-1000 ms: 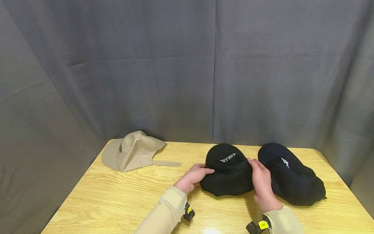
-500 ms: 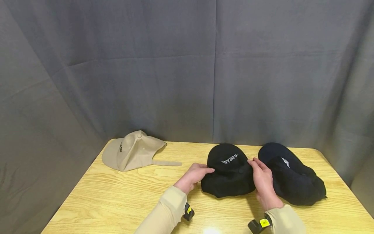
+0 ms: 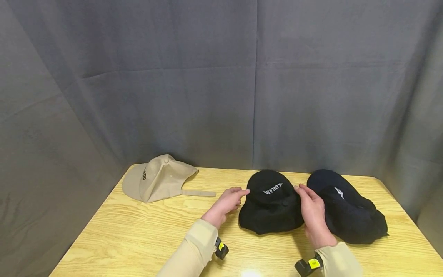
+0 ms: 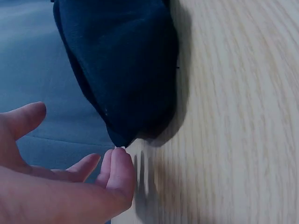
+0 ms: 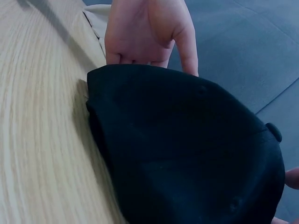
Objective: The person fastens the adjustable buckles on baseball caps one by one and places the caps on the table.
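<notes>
In the head view a black baseball cap (image 3: 271,215) with white lettering lies on the wooden table, brim toward the curtain. My left hand (image 3: 226,204) is at its left side, fingers extended. In the left wrist view that hand's (image 4: 70,186) thumb stands apart from the cap (image 4: 126,70), while its fingertips reach the cap's lower corner. On the other side, my right hand (image 3: 312,213) holds the cap's right edge with thumb and fingers. Only bits of the right hand's fingers (image 5: 292,178) show beside the cap (image 5: 187,144) in the right wrist view.
A tan cap (image 3: 164,179) with a loose strap lies at the table's (image 3: 138,238) back left. A dark navy cap (image 3: 349,215) with a white logo lies just right of my right hand. Grey curtain (image 3: 207,96) hangs behind the table and along both sides.
My left hand has let go of the black cap's side and shifted slightly left. The cap has moved a little to the right since a second ago. My right hand stays nearly in place.
</notes>
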The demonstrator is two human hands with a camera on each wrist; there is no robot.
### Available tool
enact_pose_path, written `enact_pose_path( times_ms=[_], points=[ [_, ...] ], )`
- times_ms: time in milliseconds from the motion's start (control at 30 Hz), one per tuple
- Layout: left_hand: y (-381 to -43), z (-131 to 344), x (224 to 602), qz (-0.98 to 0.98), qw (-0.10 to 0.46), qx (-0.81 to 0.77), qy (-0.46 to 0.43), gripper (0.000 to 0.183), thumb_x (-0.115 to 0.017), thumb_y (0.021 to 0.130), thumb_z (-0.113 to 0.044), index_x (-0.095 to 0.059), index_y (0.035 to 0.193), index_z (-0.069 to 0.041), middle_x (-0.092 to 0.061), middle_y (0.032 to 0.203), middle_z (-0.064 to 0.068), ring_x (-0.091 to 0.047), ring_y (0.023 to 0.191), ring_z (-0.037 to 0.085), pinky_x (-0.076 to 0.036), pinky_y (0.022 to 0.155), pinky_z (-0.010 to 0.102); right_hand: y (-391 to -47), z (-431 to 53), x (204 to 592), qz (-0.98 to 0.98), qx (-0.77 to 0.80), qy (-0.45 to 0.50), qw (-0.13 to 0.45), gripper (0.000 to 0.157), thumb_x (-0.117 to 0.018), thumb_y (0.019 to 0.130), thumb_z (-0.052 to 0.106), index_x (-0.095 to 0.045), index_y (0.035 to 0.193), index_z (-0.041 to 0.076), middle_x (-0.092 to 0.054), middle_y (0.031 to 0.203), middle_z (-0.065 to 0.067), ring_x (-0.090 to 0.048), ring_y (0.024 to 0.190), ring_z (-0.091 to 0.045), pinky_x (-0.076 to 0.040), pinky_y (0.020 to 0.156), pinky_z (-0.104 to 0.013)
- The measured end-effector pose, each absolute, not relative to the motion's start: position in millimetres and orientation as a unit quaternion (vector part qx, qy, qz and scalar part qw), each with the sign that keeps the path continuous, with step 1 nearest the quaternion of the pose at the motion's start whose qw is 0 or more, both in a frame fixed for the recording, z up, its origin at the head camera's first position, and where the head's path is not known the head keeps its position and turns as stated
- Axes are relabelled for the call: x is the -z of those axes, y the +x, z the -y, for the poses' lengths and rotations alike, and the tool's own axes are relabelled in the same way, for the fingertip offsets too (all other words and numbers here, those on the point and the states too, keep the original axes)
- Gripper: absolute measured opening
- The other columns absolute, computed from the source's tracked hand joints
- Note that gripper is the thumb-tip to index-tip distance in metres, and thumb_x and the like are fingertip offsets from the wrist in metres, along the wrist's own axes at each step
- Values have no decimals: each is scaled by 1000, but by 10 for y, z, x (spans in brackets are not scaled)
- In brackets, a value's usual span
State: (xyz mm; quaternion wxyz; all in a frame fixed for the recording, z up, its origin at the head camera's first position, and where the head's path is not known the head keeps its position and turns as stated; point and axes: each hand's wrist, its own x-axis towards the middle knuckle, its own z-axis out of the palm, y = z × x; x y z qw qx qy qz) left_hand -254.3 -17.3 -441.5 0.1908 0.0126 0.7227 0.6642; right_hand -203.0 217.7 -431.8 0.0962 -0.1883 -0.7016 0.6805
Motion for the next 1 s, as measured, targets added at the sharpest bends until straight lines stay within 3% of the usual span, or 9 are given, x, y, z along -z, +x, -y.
enact_pose_path(
  times_ms=[100, 233, 467, 1000],
  points=[
    [-2550, 198, 4401, -724, 190, -663, 11, 67, -65, 99, -33, -42, 147, 7, -57, 119, 13, -54, 98, 27, -45, 91, 41, -2031, -2174, 4292, 713, -670, -181, 98, 60, -53, 105, 38, -45, 150, -1, -36, 159, -19, -27, 147, -35, -17, 120, -48],
    [-2559, 232, 4378, -730, 178, -660, 12, 67, -64, 99, -36, -44, 146, 6, -53, 139, 23, -53, 122, 40, -41, 104, 52, -2036, -2165, 4263, 734, -649, -172, 105, 59, -54, 105, 38, -47, 149, 1, -41, 155, -19, -32, 144, -36, -20, 119, -50],
    [-2539, 323, 4316, -718, 165, -676, 15, 68, -63, 99, -37, -42, 147, 7, -50, 140, 27, -49, 125, 44, -39, 105, 55, -2022, -2134, 4195, 753, -625, -167, 119, 53, -56, 105, 36, -51, 146, 2, -47, 149, -19, -38, 139, -35, -25, 117, -50],
    [-2527, 717, 4040, -708, 121, -696, 29, 61, -58, 102, -35, -45, 146, 4, -52, 140, 22, -47, 131, 43, -27, 112, 58, -1994, -1925, 3865, 769, -622, -90, 115, 52, -59, 104, 35, -52, 146, 5, -50, 146, -16, -44, 135, -29, -31, 114, -46]
  ],
)
